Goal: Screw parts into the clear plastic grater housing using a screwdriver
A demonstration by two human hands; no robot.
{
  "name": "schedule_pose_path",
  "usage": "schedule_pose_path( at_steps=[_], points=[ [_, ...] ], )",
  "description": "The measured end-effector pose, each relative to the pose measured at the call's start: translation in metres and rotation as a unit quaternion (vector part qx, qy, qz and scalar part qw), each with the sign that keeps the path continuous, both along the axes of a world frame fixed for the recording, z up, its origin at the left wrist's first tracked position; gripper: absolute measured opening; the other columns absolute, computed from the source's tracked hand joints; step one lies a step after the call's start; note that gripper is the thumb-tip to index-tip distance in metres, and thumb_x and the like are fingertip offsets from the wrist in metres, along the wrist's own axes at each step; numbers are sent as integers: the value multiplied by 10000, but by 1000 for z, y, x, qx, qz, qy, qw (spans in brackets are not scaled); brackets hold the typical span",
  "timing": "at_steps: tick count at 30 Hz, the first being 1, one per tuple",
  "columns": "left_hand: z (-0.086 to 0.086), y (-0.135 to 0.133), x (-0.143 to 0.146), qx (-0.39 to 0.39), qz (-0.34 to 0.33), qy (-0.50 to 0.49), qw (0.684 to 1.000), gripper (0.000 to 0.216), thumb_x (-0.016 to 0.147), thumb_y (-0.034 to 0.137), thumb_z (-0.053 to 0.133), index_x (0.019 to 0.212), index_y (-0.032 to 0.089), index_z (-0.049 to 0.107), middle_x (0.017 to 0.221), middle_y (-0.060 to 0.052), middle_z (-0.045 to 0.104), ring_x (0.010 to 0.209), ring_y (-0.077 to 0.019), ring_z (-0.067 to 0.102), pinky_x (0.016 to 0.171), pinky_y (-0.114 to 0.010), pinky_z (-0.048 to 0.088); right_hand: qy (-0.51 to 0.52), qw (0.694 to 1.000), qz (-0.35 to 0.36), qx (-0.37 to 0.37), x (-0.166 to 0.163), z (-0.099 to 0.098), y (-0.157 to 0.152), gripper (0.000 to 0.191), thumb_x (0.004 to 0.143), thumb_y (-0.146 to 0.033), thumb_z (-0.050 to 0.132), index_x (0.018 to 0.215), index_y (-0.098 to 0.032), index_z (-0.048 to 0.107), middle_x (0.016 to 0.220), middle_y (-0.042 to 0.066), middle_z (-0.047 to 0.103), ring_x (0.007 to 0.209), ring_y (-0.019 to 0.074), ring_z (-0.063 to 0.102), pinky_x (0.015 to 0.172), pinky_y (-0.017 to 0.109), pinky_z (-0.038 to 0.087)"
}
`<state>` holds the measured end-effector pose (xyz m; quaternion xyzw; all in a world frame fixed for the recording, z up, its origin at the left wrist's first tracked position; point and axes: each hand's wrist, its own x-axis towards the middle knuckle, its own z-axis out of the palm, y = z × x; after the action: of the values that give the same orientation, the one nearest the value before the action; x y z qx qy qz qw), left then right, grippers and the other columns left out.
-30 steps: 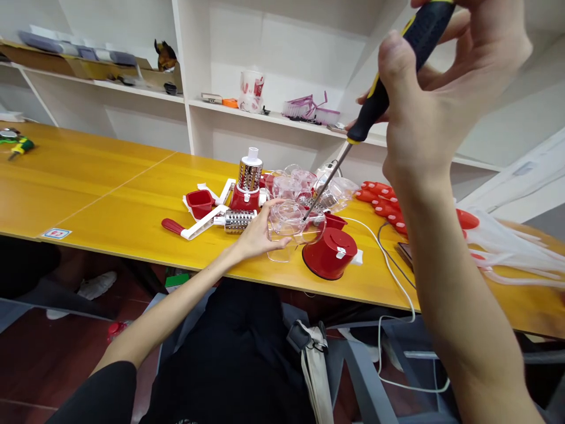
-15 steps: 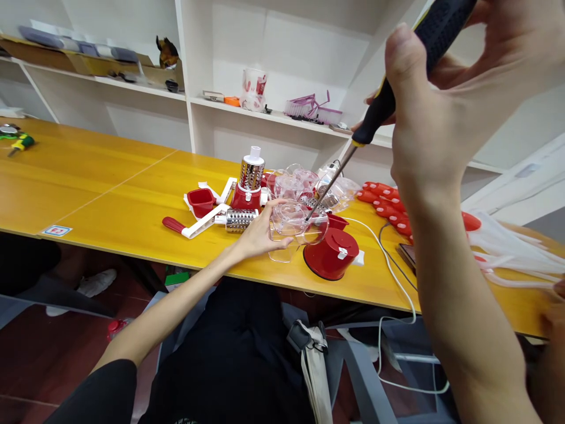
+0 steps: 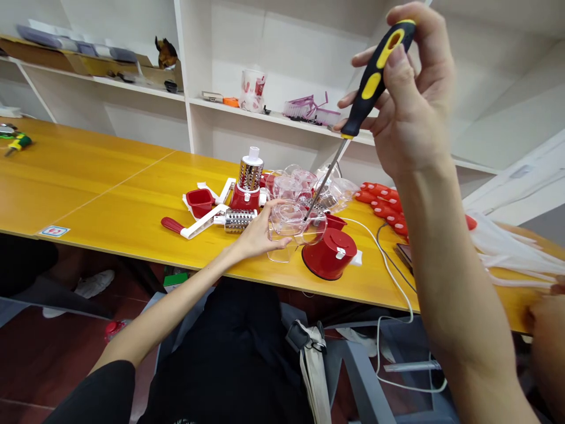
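Note:
My right hand is raised and closed round the black and yellow handle of a screwdriver. Its long shaft slants down to the left, with the tip at a clear plastic housing. Whether the tip sits in a screw cannot be made out. My left hand grips that clear housing from the left, thumb in front. Just right of it a red base stands on the table. On the left lie a metal grater drum and a white crank with a red handle.
A red grater base with an upright drum stands behind, beside more clear plastic parts. Red gloves and a white cable lie on the right. Another person's hand is at the right edge. Shelves rise behind the table.
My right hand has turned about the screwdriver, so the handle's yellow patches now face me, and it has shifted slightly left. My left hand and the clear housing stay put.

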<state>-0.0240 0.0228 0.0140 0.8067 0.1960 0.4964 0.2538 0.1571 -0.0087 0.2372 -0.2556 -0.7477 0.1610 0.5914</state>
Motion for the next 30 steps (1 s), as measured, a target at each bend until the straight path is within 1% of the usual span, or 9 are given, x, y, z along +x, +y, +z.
schedule_pose_path(
  at_steps=[5,9,11,15,17,21,24,27,30],
  points=[
    [-1,0,0,-3,-1,2,1000,835,716,508,781,1389,276,344,1418,-136,551,1394,-385,502,1161,-630,421,14,999,-14,41,-8,-3,-8,419,927,-465,558,1276,-298,399,1111,-8,586,728,23,611,442,112,457],
    [0,-1,0,-12,3,3,1000,833,717,500,782,1399,272,361,1401,-132,566,1381,-385,515,1158,-630,423,18,993,-31,110,-22,-6,-17,350,949,-437,553,1251,-291,451,1031,2,569,1021,58,633,537,92,526],
    [1,-2,-1,-17,1,2,1000,831,722,491,782,1405,264,367,1396,-134,573,1374,-383,522,1158,-627,421,16,990,-33,134,-27,-6,-21,312,944,-415,575,1218,-286,499,1013,4,556,1070,75,624,552,119,550],
    [3,-4,-1,-26,-11,-5,1000,836,724,478,789,1412,258,369,1405,-134,575,1345,-368,552,1151,-607,435,55,984,-26,168,-28,-6,-23,312,885,-406,669,1136,-248,574,1121,-3,549,972,80,646,479,135,521],
    [3,-4,-1,-36,-16,-5,999,837,724,475,791,1414,258,369,1409,-131,575,1313,-355,579,1149,-597,439,68,983,-40,165,-25,-6,-24,344,866,-447,685,1132,-254,585,1080,-2,552,975,87,656,478,131,524],
    [5,-6,-2,-51,-8,-1,999,840,717,480,799,1407,258,375,1405,-126,579,1303,-351,584,1167,-597,414,88,978,-71,176,-22,-7,-24,277,893,-403,645,1104,-238,577,1019,4,524,923,68,651,506,138,534],
    [4,-6,-2,-53,-5,-2,999,839,715,492,801,1400,255,380,1373,-122,602,1327,-362,562,1178,-608,396,120,974,-69,177,-25,-5,-21,203,940,-340,545,1058,-189,481,982,12,506,785,39,623,457,148,493],
    [4,-5,-2,-48,-2,0,999,838,713,490,801,1398,254,379,1389,-129,586,1358,-372,533,1181,-615,390,144,978,-40,144,-37,-2,-20,84,979,-261,373,1028,-193,368,818,-12,454,566,13,498,352,144,347],
    [3,-5,-1,-37,-4,-4,999,833,714,469,802,1398,256,376,1400,-131,573,1362,-369,531,1171,-604,408,178,970,-23,163,-54,-1,-21,94,993,-290,352,974,-207,314,725,-36,346,467,-8,294,319,138,166]
  ],
)
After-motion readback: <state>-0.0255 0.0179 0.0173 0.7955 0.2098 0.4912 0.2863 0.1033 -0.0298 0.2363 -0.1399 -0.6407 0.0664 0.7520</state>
